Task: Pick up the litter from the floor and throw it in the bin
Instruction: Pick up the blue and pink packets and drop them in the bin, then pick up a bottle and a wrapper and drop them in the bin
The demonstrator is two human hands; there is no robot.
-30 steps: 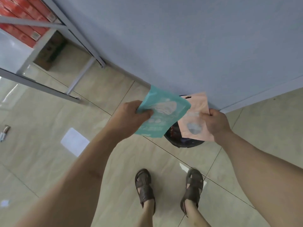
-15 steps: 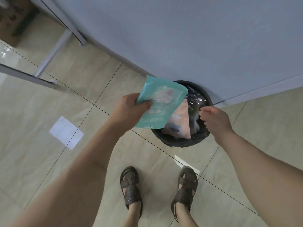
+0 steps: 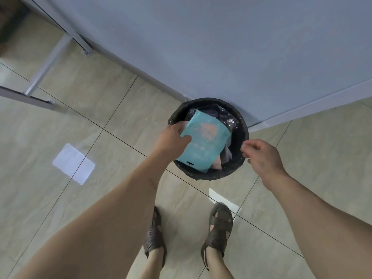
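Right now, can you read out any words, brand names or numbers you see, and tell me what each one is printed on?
No text can be read.
Teal packet, held by the left hand over the bin: pale print and a round picture, too blurred to read.
Pink packet in the bin: mostly hidden, no lettering shows.
White paper on the floor: appears blank.

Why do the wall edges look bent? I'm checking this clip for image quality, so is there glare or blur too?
Head view: wide-angle distortion bows the skirting and the tile lines; a ceiling light glares as a white patch on the glossy floor; light is soft, shadows faint; the teal packet and bin stay reasonably sharp.
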